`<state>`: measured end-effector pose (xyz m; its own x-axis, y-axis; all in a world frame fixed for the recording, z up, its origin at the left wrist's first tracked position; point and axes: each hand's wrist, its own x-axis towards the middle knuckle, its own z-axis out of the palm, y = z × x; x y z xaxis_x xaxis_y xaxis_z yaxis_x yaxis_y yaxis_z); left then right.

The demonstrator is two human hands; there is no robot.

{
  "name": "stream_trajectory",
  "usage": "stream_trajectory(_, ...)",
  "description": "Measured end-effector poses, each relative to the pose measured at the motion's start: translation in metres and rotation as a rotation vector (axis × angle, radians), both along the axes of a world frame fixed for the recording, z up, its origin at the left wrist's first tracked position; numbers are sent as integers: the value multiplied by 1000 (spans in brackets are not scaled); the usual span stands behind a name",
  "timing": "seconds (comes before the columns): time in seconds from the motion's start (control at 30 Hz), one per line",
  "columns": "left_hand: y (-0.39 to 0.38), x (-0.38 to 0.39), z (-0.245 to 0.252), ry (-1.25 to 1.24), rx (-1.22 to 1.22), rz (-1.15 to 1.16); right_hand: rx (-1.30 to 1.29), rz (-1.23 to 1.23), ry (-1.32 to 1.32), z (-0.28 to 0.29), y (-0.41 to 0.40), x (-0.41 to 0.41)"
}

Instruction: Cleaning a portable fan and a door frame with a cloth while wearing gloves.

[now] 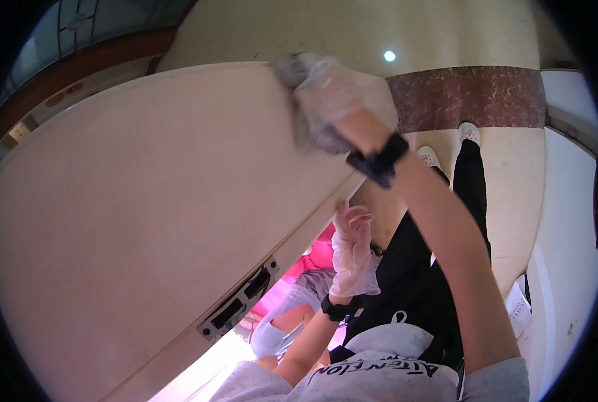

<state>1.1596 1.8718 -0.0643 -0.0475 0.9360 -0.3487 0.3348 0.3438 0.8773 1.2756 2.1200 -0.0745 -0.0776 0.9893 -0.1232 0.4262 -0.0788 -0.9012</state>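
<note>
A gray cloth [304,133] is bunched in my right hand [329,88], which wears a clear plastic glove and has a black band at the wrist. Hand and cloth are blurred and lie against the broad face of a pale door [153,201], near its far corner. My left hand [351,226], gloved the same way, is raised beside the door's narrow edge. Its fingers are apart and slightly bent, one tip at or very near that edge. No object shows in it. A metal lock plate [238,299] with two dark openings is set into the edge.
Past the door's edge, a person in a light gray top [299,296] is low down in pink light. Cream floor tiles [510,191] and a dark red marble strip [470,98] lie ahead. A white panel [565,201] stands at right, with a white bag [519,306] beside it.
</note>
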Motion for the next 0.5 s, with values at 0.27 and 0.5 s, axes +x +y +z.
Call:
stream_trajectory(0.27,4,1,-1,-23,-61,-84,449,-307,-435,42,-5,-38)
stream_trajectory(0.5,18,13,2,-37,-10,-16,-214,135,-191,-143,-17,6)
